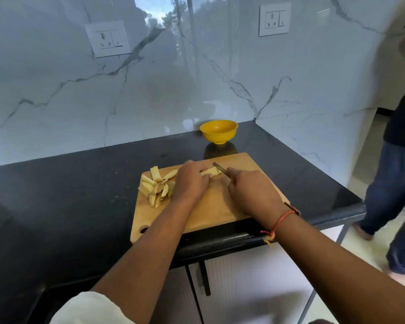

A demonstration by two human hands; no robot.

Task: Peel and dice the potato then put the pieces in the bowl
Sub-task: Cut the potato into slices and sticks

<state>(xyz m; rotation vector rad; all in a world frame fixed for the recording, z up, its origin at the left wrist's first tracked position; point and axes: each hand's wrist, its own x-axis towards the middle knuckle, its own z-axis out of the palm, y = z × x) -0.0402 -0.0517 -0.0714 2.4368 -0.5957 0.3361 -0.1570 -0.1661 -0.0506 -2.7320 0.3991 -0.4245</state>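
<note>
Pale potato (pixel 211 171) is pinched by left hand (pixel 191 181), knife (pixel 220 167) gripped by right hand (pixel 250 192); slicing seems underway, crosscuts into dice needed next.

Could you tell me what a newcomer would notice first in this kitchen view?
On the board, the left hand pins a potato piece while the right hand grips a knife against it. Cut wedges lie heaped at the board's left, and a yellow bowl stands behind it.
</note>
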